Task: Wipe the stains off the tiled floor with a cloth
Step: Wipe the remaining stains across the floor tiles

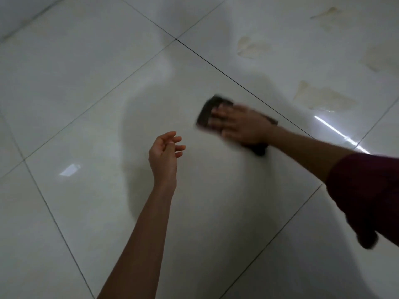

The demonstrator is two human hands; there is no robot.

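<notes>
A dark cloth (209, 111) lies flat on the glossy white tiled floor (90, 87), right of centre. My right hand (239, 124) presses down on it with fingers spread; both are motion-blurred. Part of the cloth shows below the wrist. My left hand (165, 153) hovers above the floor to the lower left of the cloth, fingers loosely curled and empty. Several yellowish-brown stains mark the tiles to the upper right: one stain (252, 47), a larger stain (319, 97) beyond the dark grout line, and a faint stain (328, 17) near the top edge.
Dark grout lines (226, 75) divide the floor into large tiles. A wall base runs along the top left corner (15, 24). A bright light streak (339, 132) reflects on the tile by my right forearm. My dark red sleeve (367, 190) fills the right edge.
</notes>
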